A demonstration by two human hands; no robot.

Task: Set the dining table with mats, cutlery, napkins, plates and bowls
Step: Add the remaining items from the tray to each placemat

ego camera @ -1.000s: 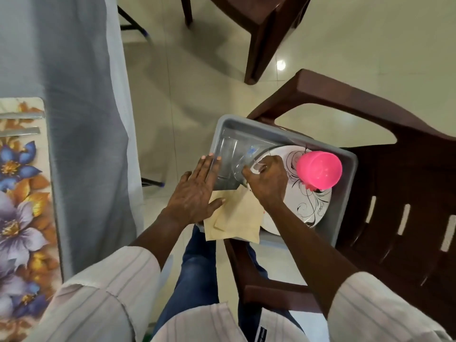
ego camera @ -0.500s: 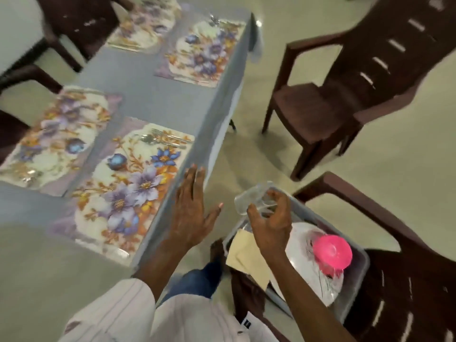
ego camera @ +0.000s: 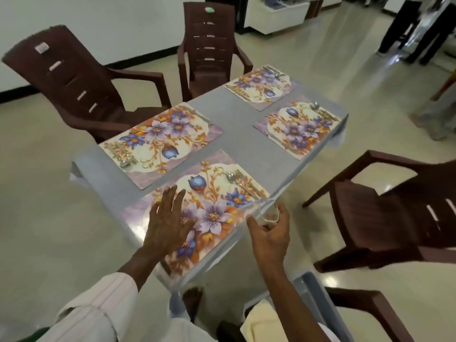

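A grey-clothed table (ego camera: 237, 134) carries several floral mats, each with cutlery on it. The nearest mat (ego camera: 209, 213) has a spoon and fork (ego camera: 238, 180) at its far right. My left hand (ego camera: 167, 220) hovers with straight, spread fingers over the near left part of that mat. My right hand (ego camera: 270, 230) grips a clear drinking glass (ego camera: 267, 209) at the table's right edge, just beside the nearest mat's right side. Cream napkins (ego camera: 261, 322) lie in a grey tub (ego camera: 318, 292) at the bottom of the view.
Brown plastic chairs stand around the table: one at the far left (ego camera: 74, 82), one at the far end (ego camera: 209, 45), one on the right (ego camera: 394, 213). The tub rests on another chair (ego camera: 370, 307) near me. People's legs (ego camera: 414, 28) show at the far right.
The view swung from the tub up to the table. My right hand lifted the glass out of the tub and carried it to the table edge; my left hand left the napkins and moved over the mat.
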